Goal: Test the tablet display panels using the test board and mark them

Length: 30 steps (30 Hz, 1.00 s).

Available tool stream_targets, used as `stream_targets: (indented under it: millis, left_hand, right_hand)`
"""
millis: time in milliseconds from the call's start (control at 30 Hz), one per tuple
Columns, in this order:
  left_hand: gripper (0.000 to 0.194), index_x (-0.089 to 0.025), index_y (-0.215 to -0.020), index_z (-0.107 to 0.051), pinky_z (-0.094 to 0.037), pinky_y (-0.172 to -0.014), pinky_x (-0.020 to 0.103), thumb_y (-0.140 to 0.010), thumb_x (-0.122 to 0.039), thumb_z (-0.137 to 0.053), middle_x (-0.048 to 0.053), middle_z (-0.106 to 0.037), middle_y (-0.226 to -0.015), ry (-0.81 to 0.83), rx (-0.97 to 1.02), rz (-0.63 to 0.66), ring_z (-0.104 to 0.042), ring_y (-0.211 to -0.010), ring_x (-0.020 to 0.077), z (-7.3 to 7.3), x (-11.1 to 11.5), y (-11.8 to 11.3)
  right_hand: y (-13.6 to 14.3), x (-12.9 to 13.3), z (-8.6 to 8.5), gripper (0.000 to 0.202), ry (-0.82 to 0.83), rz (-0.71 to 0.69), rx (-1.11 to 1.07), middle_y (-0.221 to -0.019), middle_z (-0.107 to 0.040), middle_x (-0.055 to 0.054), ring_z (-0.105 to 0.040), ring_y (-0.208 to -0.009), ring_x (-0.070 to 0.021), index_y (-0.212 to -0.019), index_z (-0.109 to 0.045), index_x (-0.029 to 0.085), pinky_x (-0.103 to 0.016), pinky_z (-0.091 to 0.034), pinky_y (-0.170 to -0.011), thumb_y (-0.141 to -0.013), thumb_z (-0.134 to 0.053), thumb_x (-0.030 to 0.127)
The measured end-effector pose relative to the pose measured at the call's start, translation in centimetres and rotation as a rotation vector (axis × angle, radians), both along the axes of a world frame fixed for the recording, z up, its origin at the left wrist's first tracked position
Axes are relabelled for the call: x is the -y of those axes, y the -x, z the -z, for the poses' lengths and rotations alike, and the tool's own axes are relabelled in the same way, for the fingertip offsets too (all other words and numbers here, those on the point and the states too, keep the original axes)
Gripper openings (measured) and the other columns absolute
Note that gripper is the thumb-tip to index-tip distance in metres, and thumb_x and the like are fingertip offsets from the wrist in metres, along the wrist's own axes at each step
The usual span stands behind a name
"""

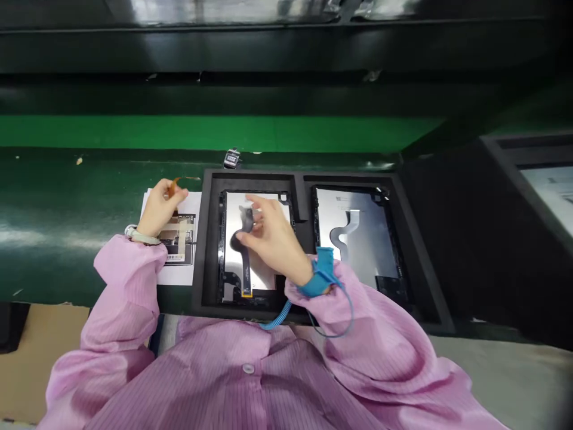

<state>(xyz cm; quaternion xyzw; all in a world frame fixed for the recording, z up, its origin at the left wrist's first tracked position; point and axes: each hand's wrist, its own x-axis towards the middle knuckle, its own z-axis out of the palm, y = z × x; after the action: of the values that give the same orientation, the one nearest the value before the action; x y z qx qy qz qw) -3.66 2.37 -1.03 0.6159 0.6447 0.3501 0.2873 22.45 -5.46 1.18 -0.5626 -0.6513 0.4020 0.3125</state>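
Pinching amber tape (175, 182) in left hand (156, 210), just off tray (206, 239)'s left edge; right hand (278, 242) over screen (263, 276)'s cable (246, 269), kinda can't tell if gripping.

Left grip (160, 209) pinched; right grip (274, 240) loosely parted, half curled

Bench: dark green, glossy flat surface (80, 227), a whitish streak of glare toward its left edge
Crumb: small, pale yellowish scrap (79, 161) lying on that surface, far left
Back edge: small, blocky black-and-silver object (231, 159) with pale marking
Backdrop: bright green horizontal band (201, 132) running behind the bench
Overhead: long, dark ledge (286, 51), shiny in patches
Right side: large, matte black block (452, 239); beyond it, a pale, flat panel (555, 191) cut off by the view
Lower left: tan, flat sheet (49, 364) beside a black object (11, 325), its kind unclear
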Motion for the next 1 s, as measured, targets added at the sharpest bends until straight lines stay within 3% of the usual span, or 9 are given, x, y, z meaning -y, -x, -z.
stream_targets:
  millis: [100, 200, 267, 433, 500, 600, 767, 867, 1000]
  left_hand:
    - [0.036, -0.023, -0.086, -0.053, -0.054, -0.075, 0.031, -0.097, -0.055, -0.045, 0.003, -0.064, -0.080, -0.091, 0.353, 0.084, -0.062, -0.073, 0.0161, -0.3, 0.4, -0.3]
    - [0.044, -0.020, -0.081, -0.056, -0.052, -0.072, 0.029, -0.099, -0.060, -0.047, 0.003, -0.064, -0.075, -0.204, 0.339, 0.127, -0.062, -0.068, 0.0147, -0.8, 0.9, -0.9]
    - [0.046, -0.019, -0.080, -0.059, -0.052, -0.069, 0.029, -0.102, -0.057, -0.045, 0.003, -0.063, -0.071, -0.177, 0.320, 0.183, -0.062, -0.065, 0.0149, -1.2, 1.3, -1.1]
    - [0.024, -0.019, -0.092, -0.064, -0.053, -0.069, 0.029, -0.100, -0.040, -0.058, -0.003, -0.056, -0.062, 0.054, 0.340, 0.222, -0.062, -0.059, 0.0153, -2.3, 2.2, -0.8]
    - [0.022, -0.019, -0.085, -0.066, -0.055, -0.077, 0.031, -0.097, -0.037, -0.063, -0.001, -0.058, -0.066, 0.050, 0.263, 0.253, -0.065, -0.068, 0.0172, -2.9, 2.4, -0.6]
    - [0.038, -0.019, -0.071, -0.067, -0.052, -0.095, 0.039, -0.099, -0.041, -0.054, 0.001, -0.062, -0.073, -0.027, 0.047, 0.438, -0.067, -0.085, 0.0214, -3.8, 2.6, -0.4]
    - [0.041, -0.021, -0.073, -0.068, -0.047, -0.102, 0.040, -0.098, -0.046, -0.049, 0.001, -0.068, -0.071, -0.035, -0.083, 0.567, -0.067, -0.084, 0.0205, -4.1, 3.0, -0.3]
    - [0.034, -0.022, -0.077, -0.068, -0.046, -0.103, 0.040, -0.097, -0.043, -0.051, -0.001, -0.069, -0.068, -0.040, -0.104, 0.548, -0.067, -0.081, 0.0193, -3.9, 3.1, -0.5]
    - [0.030, -0.021, -0.077, -0.064, -0.039, -0.111, 0.046, -0.096, -0.040, -0.051, -0.002, -0.071, -0.073, -0.039, -0.121, 0.512, -0.068, -0.083, 0.0186, -3.7, 3.1, -0.7]
  right_hand:
    - [-0.1, 0.1, 0.1, 0.083, 0.170, 0.080, -0.368, -0.141, -0.049, -0.012, -0.065, -0.094, -0.0160, -0.150, -0.030, 0.027, -0.037, -0.060, -0.087, -0.075, -0.067, 0.025]
    - [0.3, 0.6, -0.4, 0.061, 0.309, 0.005, -0.473, -0.125, -0.065, -0.010, -0.066, -0.097, -0.0174, -0.140, -0.043, 0.023, -0.038, -0.057, -0.091, -0.084, -0.062, 0.038]
    - [0.7, 1.1, -0.7, 0.041, 0.314, -0.087, -0.431, -0.120, -0.068, -0.009, -0.064, -0.109, -0.0192, -0.123, -0.059, 0.021, -0.041, -0.051, -0.101, -0.093, -0.052, 0.048]
    - [1.4, 2.0, -0.7, 0.050, 0.149, -0.274, -0.301, -0.122, -0.067, -0.006, -0.054, -0.126, -0.0199, -0.097, -0.063, 0.023, -0.043, -0.038, -0.116, -0.104, -0.024, 0.053]
    - [1.4, 2.0, -0.6, 0.040, 0.096, -0.329, -0.218, -0.119, -0.067, -0.006, -0.054, -0.121, -0.0200, -0.086, -0.058, 0.022, -0.043, -0.038, -0.113, -0.104, -0.029, 0.044]
    - [1.4, 1.7, -0.5, 0.028, 0.036, -0.408, -0.132, -0.111, -0.068, -0.005, -0.055, -0.113, -0.0194, -0.078, -0.052, 0.021, -0.040, -0.040, -0.105, -0.101, -0.044, 0.034]
    - [0.9, 1.0, -0.4, 0.027, -0.049, -0.481, -0.089, -0.107, -0.068, -0.006, -0.058, -0.106, -0.0191, -0.078, -0.053, 0.021, -0.038, -0.044, -0.099, -0.101, -0.050, 0.036]
    - [-0.4, -0.3, -0.6, 0.035, -0.069, -0.425, -0.072, -0.112, -0.068, -0.006, -0.060, -0.112, -0.0200, -0.082, -0.059, 0.022, -0.041, -0.044, -0.104, -0.105, -0.039, 0.040]
    - [-3.1, -4.1, -0.2, 0.027, -0.180, -0.140, 0.235, -0.121, -0.067, -0.010, -0.058, -0.121, -0.0280, -0.103, -0.066, 0.022, -0.049, -0.042, -0.108, -0.101, -0.042, 0.036]
